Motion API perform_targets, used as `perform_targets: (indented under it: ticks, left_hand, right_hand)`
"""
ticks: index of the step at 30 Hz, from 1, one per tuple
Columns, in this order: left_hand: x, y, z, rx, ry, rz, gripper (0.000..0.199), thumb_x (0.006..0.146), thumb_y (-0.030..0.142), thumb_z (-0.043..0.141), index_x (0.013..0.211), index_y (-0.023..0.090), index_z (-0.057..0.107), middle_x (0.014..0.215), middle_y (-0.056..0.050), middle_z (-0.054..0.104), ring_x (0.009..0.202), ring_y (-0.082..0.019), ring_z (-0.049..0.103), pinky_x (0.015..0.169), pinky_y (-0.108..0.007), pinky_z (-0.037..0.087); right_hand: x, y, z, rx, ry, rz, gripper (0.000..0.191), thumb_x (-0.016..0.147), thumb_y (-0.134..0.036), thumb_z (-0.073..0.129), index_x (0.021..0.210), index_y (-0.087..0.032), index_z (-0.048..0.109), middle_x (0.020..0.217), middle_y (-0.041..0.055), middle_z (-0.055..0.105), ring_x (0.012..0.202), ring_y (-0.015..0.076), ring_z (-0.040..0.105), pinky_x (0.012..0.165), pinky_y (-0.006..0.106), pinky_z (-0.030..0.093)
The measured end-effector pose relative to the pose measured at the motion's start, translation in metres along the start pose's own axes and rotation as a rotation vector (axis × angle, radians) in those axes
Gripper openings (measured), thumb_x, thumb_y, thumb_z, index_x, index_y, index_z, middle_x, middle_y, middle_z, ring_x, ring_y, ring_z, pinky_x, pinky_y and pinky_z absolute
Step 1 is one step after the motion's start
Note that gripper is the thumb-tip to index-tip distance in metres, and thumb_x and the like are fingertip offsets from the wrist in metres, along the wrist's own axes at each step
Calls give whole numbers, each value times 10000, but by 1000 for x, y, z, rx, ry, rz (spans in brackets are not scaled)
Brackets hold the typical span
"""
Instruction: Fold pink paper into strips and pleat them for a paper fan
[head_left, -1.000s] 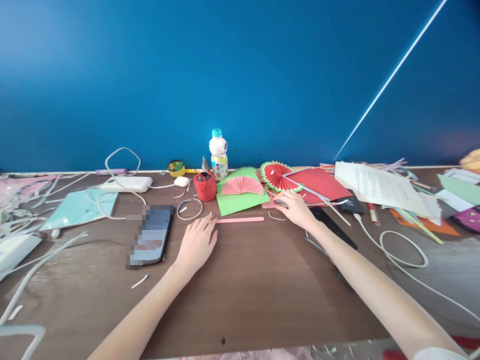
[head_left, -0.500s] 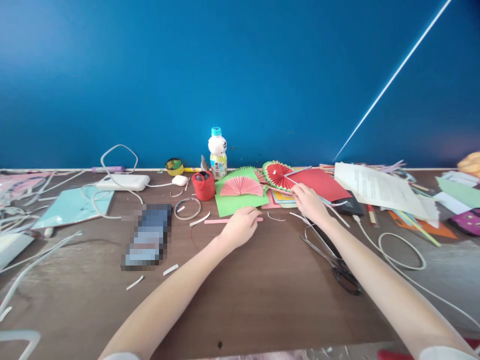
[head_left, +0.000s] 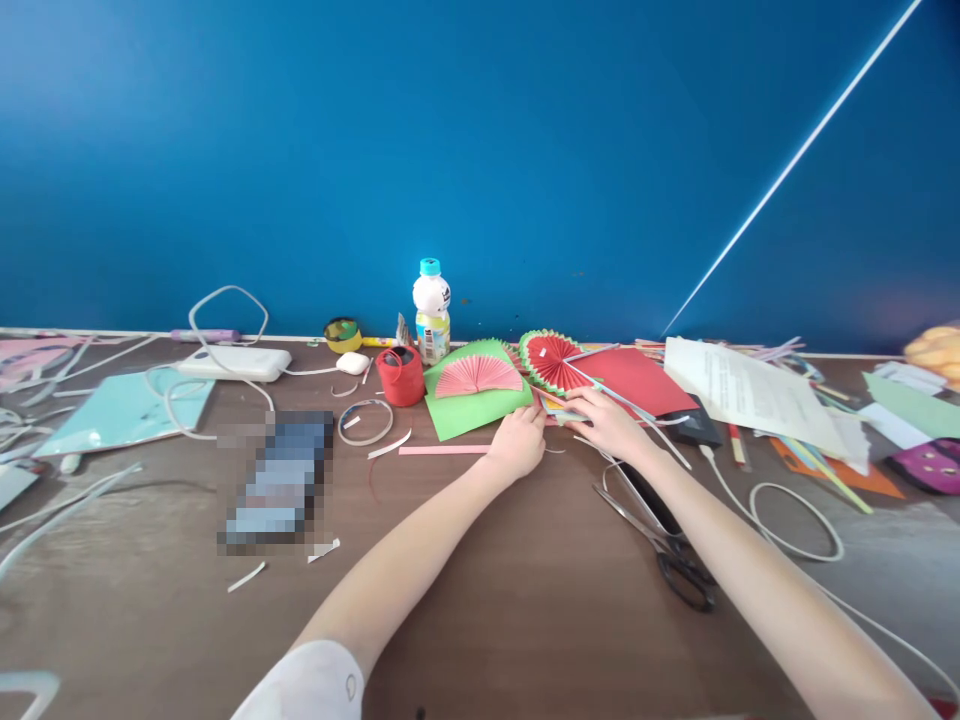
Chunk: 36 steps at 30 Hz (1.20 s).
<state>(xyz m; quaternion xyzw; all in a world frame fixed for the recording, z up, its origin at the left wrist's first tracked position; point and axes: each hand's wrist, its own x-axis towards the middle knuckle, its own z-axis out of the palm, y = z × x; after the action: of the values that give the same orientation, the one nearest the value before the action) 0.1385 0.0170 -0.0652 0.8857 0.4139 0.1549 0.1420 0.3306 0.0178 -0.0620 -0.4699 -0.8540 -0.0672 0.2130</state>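
Observation:
My left hand (head_left: pixel 519 442) rests at the near right corner of a green sheet of paper (head_left: pixel 465 412), fingers bent together, their tips hidden. A pink paper strip (head_left: pixel 442 450) runs out to the left of its wrist. My right hand (head_left: pixel 604 422) reaches over some small coloured papers (head_left: pixel 553 406), fingers stretched out and apart. Just behind it lies a round pleated red paper fan (head_left: pixel 553 362) with a green edge and thin sticks. A pink pleated half-round fan (head_left: pixel 478 375) lies on the green sheet. Scissors (head_left: pixel 660 545) lie beneath my right forearm.
A bottle (head_left: pixel 432 320) and a red ribbon roll (head_left: pixel 400 376) stand behind. To the left are a tape roll (head_left: pixel 365 423), a phone (head_left: pixel 281 480) and a power strip (head_left: pixel 234 364). Red paper (head_left: pixel 637 380), a printed sheet (head_left: pixel 750 395) and a white cable (head_left: pixel 795 535) lie right.
My left hand has moved right, off the pink strip's right part, to the coloured papers. My right hand has shifted slightly down and its fingers now spread over the papers. The view has shifted a little.

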Motion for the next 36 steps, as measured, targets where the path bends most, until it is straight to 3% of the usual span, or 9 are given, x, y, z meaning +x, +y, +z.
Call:
perform_targets:
  ticks: [6, 13, 19, 23, 28, 32, 36]
  left_hand:
    - [3, -3, 2, -121, 10, -42, 406, 795, 86, 369, 1167, 39, 526, 1280, -168, 508, 1193, -243, 433, 1046, -380, 297]
    - [12, 2, -7, -439, 34, -141, 457, 736, 28, 358, 1152, 72, 541, 1170, -139, 598, 1111, -207, 519, 998, -342, 372]
    - [17, 3, -20, -737, 27, -221, 554, 686, 16, 324, 1211, 72, 494, 1253, -113, 562, 1136, -169, 529, 963, -296, 418]
    - [24, 7, -24, -827, 32, -252, 609, 649, 10, 330, 1235, 85, 482, 1294, -115, 528, 1180, -188, 496, 949, -317, 434]
    - [27, 6, -21, -794, 86, -251, 562, 673, -3, 320, 1188, 115, 512, 1245, -94, 569, 1137, -163, 528, 937, -304, 444]
    - [24, 2, -15, -611, 151, -260, 414, 746, 19, 327, 1089, 98, 544, 1121, -121, 620, 1032, -173, 578, 915, -333, 455]
    - [31, 7, -9, -360, 85, -153, 292, 811, 49, 353, 953, 96, 604, 1011, -120, 639, 968, -182, 587, 899, -327, 456]
  right_hand:
    - [5, 6, 4, -44, 94, 33, 232, 918, -228, 343, 902, -183, 569, 883, 90, 621, 849, 214, 604, 747, 328, 488]
    - [10, 7, 6, -88, 88, -9, 282, 857, -88, 333, 867, -195, 594, 1080, 100, 609, 902, 223, 598, 750, 352, 489]
    - [6, 9, 4, -60, 40, -82, 262, 815, -211, 505, 1069, -166, 555, 1152, 127, 579, 1020, 282, 556, 829, 440, 470]
    - [6, 12, 5, -15, 59, -110, 238, 829, -203, 487, 1049, -161, 567, 1126, 142, 587, 999, 282, 563, 821, 451, 476]
    - [8, 13, 5, 10, 100, -84, 249, 884, -167, 376, 985, -178, 603, 1070, 117, 612, 964, 227, 585, 835, 388, 493]
    - [12, 11, 3, 21, 141, -35, 295, 907, -184, 334, 981, -200, 619, 1000, 95, 634, 925, 217, 590, 837, 397, 494]
    - [17, 12, -1, 37, 136, -12, 307, 910, -200, 335, 991, -205, 631, 983, 86, 645, 935, 228, 584, 850, 420, 487]
